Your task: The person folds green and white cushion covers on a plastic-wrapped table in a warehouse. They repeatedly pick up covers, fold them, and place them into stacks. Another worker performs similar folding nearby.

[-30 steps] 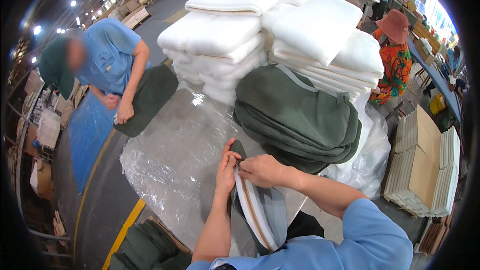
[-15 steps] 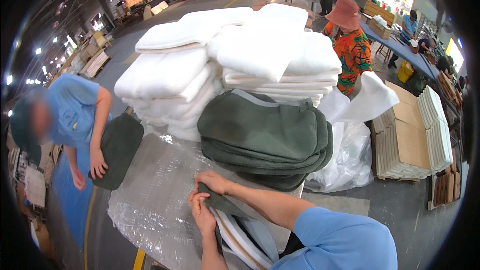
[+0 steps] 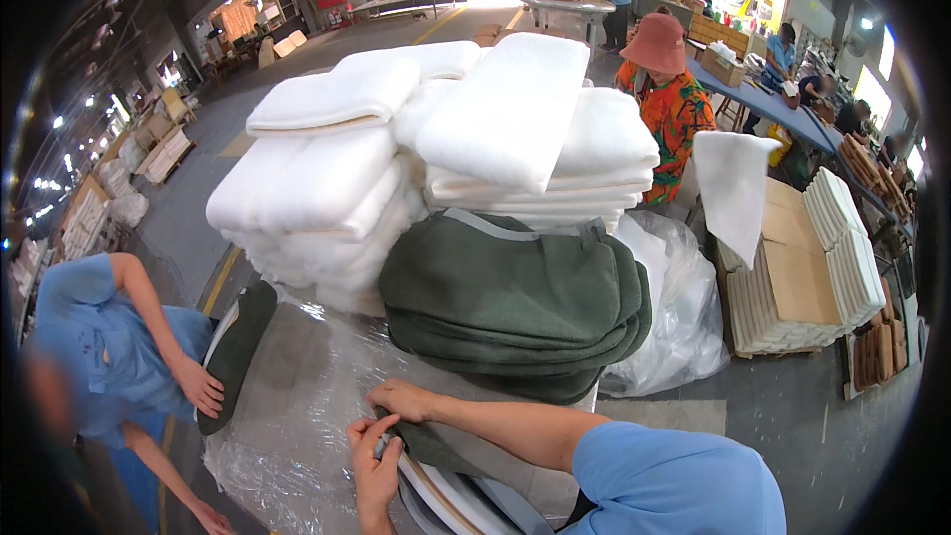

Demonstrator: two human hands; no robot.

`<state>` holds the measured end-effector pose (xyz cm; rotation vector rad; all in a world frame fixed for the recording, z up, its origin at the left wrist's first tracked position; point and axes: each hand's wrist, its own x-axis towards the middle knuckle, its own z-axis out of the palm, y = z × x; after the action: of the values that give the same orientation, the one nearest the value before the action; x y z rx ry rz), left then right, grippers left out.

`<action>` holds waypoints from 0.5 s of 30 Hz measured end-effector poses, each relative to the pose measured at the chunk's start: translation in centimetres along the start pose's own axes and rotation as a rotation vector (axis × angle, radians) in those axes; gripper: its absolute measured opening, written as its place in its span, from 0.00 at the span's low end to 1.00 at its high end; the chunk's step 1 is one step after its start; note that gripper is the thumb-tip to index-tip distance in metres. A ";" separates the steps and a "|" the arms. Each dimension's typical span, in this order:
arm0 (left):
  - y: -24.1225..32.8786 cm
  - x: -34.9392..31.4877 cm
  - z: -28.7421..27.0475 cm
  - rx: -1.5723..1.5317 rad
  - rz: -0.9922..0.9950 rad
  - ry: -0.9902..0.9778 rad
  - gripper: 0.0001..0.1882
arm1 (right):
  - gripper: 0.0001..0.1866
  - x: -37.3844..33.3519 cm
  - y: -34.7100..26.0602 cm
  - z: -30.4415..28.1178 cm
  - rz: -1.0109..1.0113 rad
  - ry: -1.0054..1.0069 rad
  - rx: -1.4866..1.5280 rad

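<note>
At the near edge of the plastic-wrapped table point(image 3: 287, 391) a dark green cushion cover point(image 3: 441, 451) lies partly open, with white padding point(image 3: 436, 485) and a thin tan layer showing inside. My right hand point(image 3: 404, 401) is closed on the cover's far corner. Beside it my left hand point(image 3: 374, 461) pinches the cover's edge, fingers bent and thumb against it. Just beyond my hands sits a stack of green cushion covers point(image 3: 505, 272) with grey edging. My body and arm hide the near end of the cover I hold.
Behind the green stack rise tall piles of folded white wadding point(image 3: 307, 173). At left a person in blue point(image 3: 129, 337) handles another green cushion point(image 3: 241, 362). A person in a pink hat point(image 3: 662, 109) stands behind the piles. Clear plastic bags point(image 3: 679, 322) and stacked white pads point(image 3: 788, 287) are at right.
The view has shifted slightly. My left hand's fingers have moved along the cover's edge near the corner. The person at left has tilted their cushion, showing its pale edge.
</note>
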<state>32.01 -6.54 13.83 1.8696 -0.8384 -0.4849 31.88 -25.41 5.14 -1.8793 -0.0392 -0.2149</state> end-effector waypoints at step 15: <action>-2.0 1.3 1.3 -0.247 0.104 -0.011 0.11 | 0.22 0.4 2.1 -0.1 0.322 -0.076 0.477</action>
<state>32.73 -7.77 11.56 1.5913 -0.8388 -0.5106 32.56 -26.22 3.23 -1.3921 0.1486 0.0846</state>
